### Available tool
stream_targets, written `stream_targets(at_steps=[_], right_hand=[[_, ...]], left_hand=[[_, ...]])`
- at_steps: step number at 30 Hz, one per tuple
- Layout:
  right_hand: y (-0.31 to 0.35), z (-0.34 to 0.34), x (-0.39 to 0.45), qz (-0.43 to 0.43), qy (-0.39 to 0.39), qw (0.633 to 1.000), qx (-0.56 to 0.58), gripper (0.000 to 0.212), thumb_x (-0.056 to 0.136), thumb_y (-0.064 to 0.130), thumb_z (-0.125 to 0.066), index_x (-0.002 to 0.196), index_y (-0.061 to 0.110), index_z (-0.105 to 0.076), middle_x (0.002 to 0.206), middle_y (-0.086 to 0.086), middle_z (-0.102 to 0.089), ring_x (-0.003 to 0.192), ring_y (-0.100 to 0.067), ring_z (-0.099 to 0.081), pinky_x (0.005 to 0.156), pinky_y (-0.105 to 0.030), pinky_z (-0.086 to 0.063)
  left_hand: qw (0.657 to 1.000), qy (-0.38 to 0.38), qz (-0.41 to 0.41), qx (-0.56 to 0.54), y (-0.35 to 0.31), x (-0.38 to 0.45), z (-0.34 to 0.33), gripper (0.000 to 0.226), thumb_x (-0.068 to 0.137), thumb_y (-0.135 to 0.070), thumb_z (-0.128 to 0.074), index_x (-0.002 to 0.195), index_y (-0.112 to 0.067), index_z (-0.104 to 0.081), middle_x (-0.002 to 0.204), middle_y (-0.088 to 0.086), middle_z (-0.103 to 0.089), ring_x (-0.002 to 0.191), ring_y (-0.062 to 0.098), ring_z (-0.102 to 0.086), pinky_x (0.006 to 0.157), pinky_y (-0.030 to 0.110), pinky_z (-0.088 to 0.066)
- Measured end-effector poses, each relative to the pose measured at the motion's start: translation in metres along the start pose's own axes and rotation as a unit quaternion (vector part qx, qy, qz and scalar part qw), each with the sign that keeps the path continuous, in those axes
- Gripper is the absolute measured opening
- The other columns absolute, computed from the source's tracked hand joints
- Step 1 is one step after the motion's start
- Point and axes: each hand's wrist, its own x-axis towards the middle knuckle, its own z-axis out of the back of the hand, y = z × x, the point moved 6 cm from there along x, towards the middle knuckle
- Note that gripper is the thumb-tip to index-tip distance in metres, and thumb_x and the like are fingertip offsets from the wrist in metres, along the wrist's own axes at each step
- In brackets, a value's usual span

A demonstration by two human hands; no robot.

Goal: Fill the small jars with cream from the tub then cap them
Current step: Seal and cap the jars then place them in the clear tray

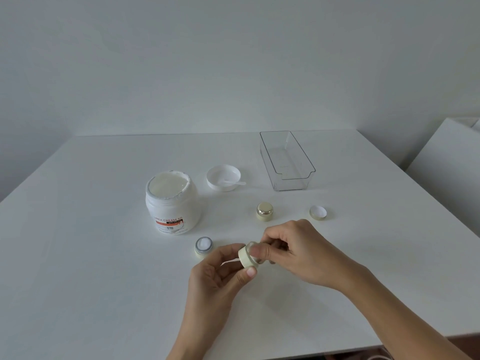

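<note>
Small round cream-coloured jar held by left hand, right hand pinching its top.

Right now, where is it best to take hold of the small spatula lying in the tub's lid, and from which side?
Take the spatula by its handle end, which sticks out past the right rim of the upturned lid. Come from the right and above, pinching it by its edges. Its scoop end lies inside the lid, so a grip there would probably be awkward and messy.

I take this for a plain home room: 1 white table against bare pale walls, white furniture far right.
</note>
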Motion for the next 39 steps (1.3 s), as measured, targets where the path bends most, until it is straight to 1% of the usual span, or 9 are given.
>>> stream_targets(at_steps=[2, 4, 9, 15, 23, 29, 33, 35, 39], right_hand=[[0.003, 0.000, -0.002, 0.011, 0.015, 1.000, 0.018, 0.026, 0.082, 0.051, -0.066, 0.083, 0.025, -0.070, 0.071, 0.003, -0.067, 0.059, -0.003, -0.055, 0.056, -0.019, -0.043], [0.007, 0.001, -0.002, 0.038, 0.039, 0.998, 0.029, 0.014, 0.084, 0.038, -0.069, 0.093, 0.028, -0.069, 0.082, 0.011, -0.069, 0.077, -0.004, -0.063, 0.070, -0.020, -0.050], [0.008, 0.004, -0.005, 0.064, 0.050, 0.995, 0.053, 0.029, 0.083, 0.019, -0.070, 0.111, 0.027, -0.066, 0.099, 0.011, -0.070, 0.097, -0.008, -0.065, 0.086, -0.017, -0.050], [0.008, 0.003, -0.002, 0.060, 0.044, 0.997, 0.019, 0.022, 0.084, 0.031, -0.070, 0.105, 0.029, -0.069, 0.092, 0.014, -0.071, 0.086, -0.008, -0.065, 0.079, -0.024, -0.051], [0.010, 0.007, -0.006, 0.077, 0.032, 0.996, -0.014, 0.035, 0.081, 0.024, -0.072, 0.114, 0.035, -0.065, 0.097, 0.018, -0.068, 0.091, -0.003, -0.060, 0.082, -0.012, -0.046], [0.009, 0.004, -0.001, 0.047, 0.044, 0.998, 0.009, 0.018, 0.085, 0.037, -0.068, 0.100, 0.027, -0.071, 0.088, 0.012, -0.073, 0.077, -0.004, -0.063, 0.074, -0.024, -0.052], [0.006, 0.002, 0.002, 0.029, 0.018, 0.999, 0.024, 0.019, 0.081, 0.043, -0.071, 0.090, 0.027, -0.073, 0.077, 0.010, -0.071, 0.066, 0.000, -0.060, 0.062, -0.013, -0.044], [0.006, 0.001, 0.002, 0.031, 0.018, 0.999, 0.030, 0.017, 0.081, 0.040, -0.072, 0.093, 0.027, -0.072, 0.079, 0.012, -0.071, 0.072, -0.001, -0.062, 0.065, -0.015, -0.046], [0.009, 0.001, 0.001, 0.051, 0.032, 0.998, 0.035, 0.021, 0.084, 0.030, -0.070, 0.105, 0.028, -0.069, 0.093, 0.015, -0.071, 0.092, -0.008, -0.066, 0.085, -0.029, -0.052]], left_hand=[[1.000, -0.004, -0.002, 0.003, 0.000, 0.001, 0.001, 0.034, 0.070, -0.012, -0.076, 0.103, -0.005, -0.070, 0.096, 0.005, -0.079, 0.088, 0.017, -0.076, 0.072, 0.017, -0.055], [1.000, -0.006, -0.003, 0.002, 0.000, 0.001, 0.001, 0.032, 0.072, -0.011, -0.074, 0.103, -0.004, -0.070, 0.097, 0.008, -0.079, 0.090, 0.019, -0.076, 0.074, 0.018, -0.055], [1.000, -0.006, -0.004, -0.003, -0.002, 0.001, 0.000, 0.029, 0.076, -0.009, -0.072, 0.104, -0.003, -0.071, 0.096, 0.009, -0.079, 0.090, 0.016, -0.075, 0.075, 0.017, -0.055], [1.000, -0.014, -0.002, -0.004, -0.002, 0.000, 0.002, 0.031, 0.070, -0.008, -0.076, 0.101, -0.006, -0.071, 0.094, 0.007, -0.079, 0.087, 0.019, -0.076, 0.072, 0.018, -0.056], [1.000, -0.023, -0.003, 0.004, 0.000, 0.001, 0.001, 0.034, 0.069, -0.010, -0.075, 0.103, -0.005, -0.071, 0.093, 0.008, -0.080, 0.086, 0.019, -0.076, 0.072, 0.019, -0.056], [1.000, -0.019, -0.007, -0.004, -0.002, 0.000, 0.001, 0.033, 0.067, -0.008, -0.077, 0.100, -0.006, -0.072, 0.093, 0.006, -0.080, 0.085, 0.017, -0.076, 0.071, 0.018, -0.056], [1.000, -0.025, -0.012, 0.000, -0.002, 0.000, 0.003, 0.033, 0.069, -0.009, -0.076, 0.101, -0.007, -0.072, 0.094, 0.006, -0.080, 0.085, 0.017, -0.076, 0.072, 0.018, -0.056], [0.999, -0.032, -0.013, -0.005, -0.002, 0.000, 0.004, 0.031, 0.070, -0.010, -0.075, 0.101, -0.007, -0.072, 0.095, 0.007, -0.079, 0.088, 0.020, -0.076, 0.074, 0.019, -0.057], [0.999, -0.032, -0.011, -0.012, -0.004, 0.000, 0.004, 0.026, 0.075, -0.010, -0.072, 0.101, -0.006, -0.073, 0.094, 0.008, -0.079, 0.088, 0.020, -0.076, 0.075, 0.019, -0.056]])
